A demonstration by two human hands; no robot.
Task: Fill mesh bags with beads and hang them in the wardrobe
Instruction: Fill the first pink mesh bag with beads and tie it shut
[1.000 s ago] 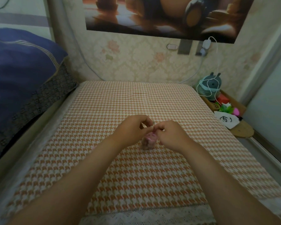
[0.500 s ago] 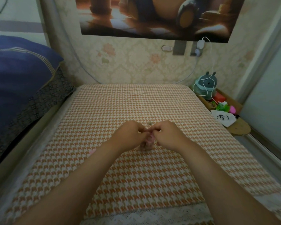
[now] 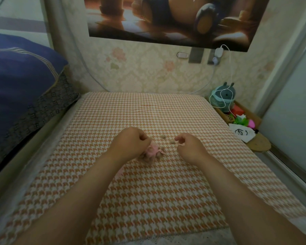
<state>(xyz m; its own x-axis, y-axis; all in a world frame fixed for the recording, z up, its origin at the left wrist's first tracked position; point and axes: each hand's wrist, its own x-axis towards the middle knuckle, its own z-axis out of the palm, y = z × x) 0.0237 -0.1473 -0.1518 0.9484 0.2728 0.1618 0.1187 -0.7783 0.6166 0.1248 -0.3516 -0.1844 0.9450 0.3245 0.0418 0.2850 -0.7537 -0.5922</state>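
A small pink mesh bag point(image 3: 151, 150) with beads inside rests on the orange houndstooth cloth point(image 3: 148, 188). My left hand point(image 3: 131, 143) pinches the bag's top, fingers closed on it. My right hand point(image 3: 190, 147) is a short way to the right of the bag, fingers curled, thumb and forefinger slightly apart, holding nothing that I can see. A few loose beige beads point(image 3: 171, 141) lie on the cloth just beyond my right fingertips, another bead point(image 3: 163, 137) a little farther back. A second pink bag point(image 3: 120, 171) peeks out under my left forearm.
A blue quilt point(image 3: 19, 82) is piled on the left. At the right edge a wooden shelf point(image 3: 254, 144) holds a teal toy point(image 3: 223, 99), colourful items and a white pouch point(image 3: 241, 133). A white charging cable point(image 3: 229, 71) hangs from the wall. A pale wardrobe door point(image 3: 293, 110) stands at far right.
My hands, which were together at the bag's mouth, have separated: the right hand let go and moved right toward the loose beads. The left hand keeps the bag.
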